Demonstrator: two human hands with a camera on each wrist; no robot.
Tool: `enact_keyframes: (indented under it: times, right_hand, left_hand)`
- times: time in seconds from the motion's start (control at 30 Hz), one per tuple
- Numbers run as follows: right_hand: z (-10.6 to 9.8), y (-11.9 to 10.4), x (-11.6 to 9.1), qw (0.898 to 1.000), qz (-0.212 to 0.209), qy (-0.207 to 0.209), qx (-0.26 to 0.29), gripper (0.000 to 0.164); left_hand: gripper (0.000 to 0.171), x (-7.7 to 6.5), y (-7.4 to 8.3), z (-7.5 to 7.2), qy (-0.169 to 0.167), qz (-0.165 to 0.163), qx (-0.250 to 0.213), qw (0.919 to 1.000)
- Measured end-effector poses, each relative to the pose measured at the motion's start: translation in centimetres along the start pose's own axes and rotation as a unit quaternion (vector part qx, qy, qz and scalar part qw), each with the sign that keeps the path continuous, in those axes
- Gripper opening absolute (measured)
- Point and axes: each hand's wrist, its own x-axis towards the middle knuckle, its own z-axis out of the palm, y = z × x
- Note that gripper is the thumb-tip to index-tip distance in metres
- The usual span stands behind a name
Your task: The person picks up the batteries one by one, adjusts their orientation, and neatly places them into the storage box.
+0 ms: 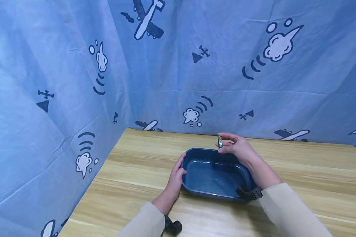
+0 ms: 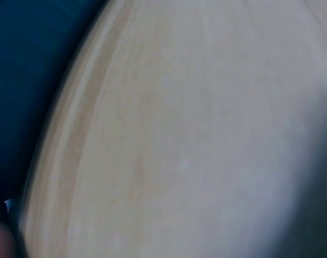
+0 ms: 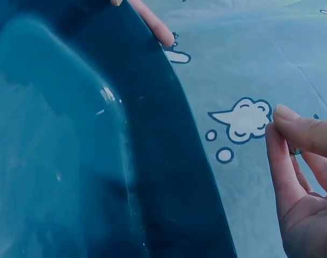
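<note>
A dark blue rectangular basin (image 1: 213,174) with rounded corners stands on the wooden table, nothing visible inside it. My left hand (image 1: 175,177) grips its left wall, thumb over the rim and fingers along the outside; those fingers (image 3: 155,24) also show at the top of the right wrist view. Over the basin's far rim, my right hand (image 1: 238,148) pinches a small green battery (image 1: 220,141) upright between thumb and fingers. In the right wrist view the fingers hide most of the battery (image 3: 296,151). The left wrist view catches only part of the basin (image 2: 29,97).
The wood-grain table (image 1: 142,158) extends to both sides of the basin. Behind it and along the left hangs a blue curtain (image 1: 166,75) printed with planes and clouds. Black wrist mounts (image 1: 173,226) sit at both sleeves, the right mount (image 1: 250,194) overlapping the basin's near corner.
</note>
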Motion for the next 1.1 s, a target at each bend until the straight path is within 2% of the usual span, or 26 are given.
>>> enact_keyframes:
  times: [0.37,0.73,0.97,1.1]
  right_hand:
    - [1.3,-0.4,0.5,0.999,0.022,0.009,0.021,0.063]
    - [2.6,-0.1,1.2,1.0,0.004,-0.015,0.025,0.06]
    - [3.5,0.2,1.5,0.999,0.024,-0.024,0.034,0.059]
    - [4.0,0.2,1.5,0.998,0.043,-0.03,0.041,0.058]
  left_hand:
    - [0.061,0.2,-0.4,-0.1,0.004,-0.002,0.005,1.0]
    - [0.061,0.2,-0.6,-0.3,0.007,-0.008,0.004,0.9999]
    - [0.06,0.1,-0.7,-0.1,0.012,-0.008,0.012,0.9998]
    - [0.061,0.2,-0.6,0.1,0.009,-0.005,-0.002,0.9999]
